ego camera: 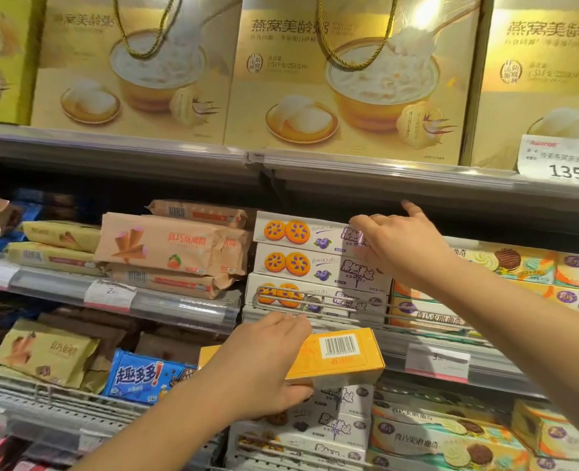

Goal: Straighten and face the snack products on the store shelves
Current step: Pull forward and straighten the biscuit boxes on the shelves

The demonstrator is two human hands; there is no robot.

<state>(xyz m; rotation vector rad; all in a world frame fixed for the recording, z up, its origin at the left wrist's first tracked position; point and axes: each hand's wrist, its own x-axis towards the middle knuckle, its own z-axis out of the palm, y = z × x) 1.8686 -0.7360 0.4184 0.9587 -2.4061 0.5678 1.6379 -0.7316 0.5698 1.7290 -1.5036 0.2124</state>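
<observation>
My left hand (pixel 267 355) grips an orange-yellow cookie box (pixel 342 356) with a barcode facing up, held in front of the middle shelf's rail. My right hand (pixel 390 239) rests on the right end of the top white blueberry cookie box (pixel 298 229), fingers spread, index finger pointing up. That box tops a stack of three white boxes (pixel 301 266) behind a wire guard (pixel 301 299). More white boxes (pixel 342 426) lie on the shelf below my left hand.
Peach cone-wafer packs (pixel 159 246) lean untidily left of the stack. Yellow-green cookie boxes (pixel 512 263) sit to the right. A blue cookie pack (pixel 142 377) and tan packs (pixel 43 351) are lower left. Large gold gift boxes (pixel 349 76) fill the top shelf, with a price tag (pixel 559 158).
</observation>
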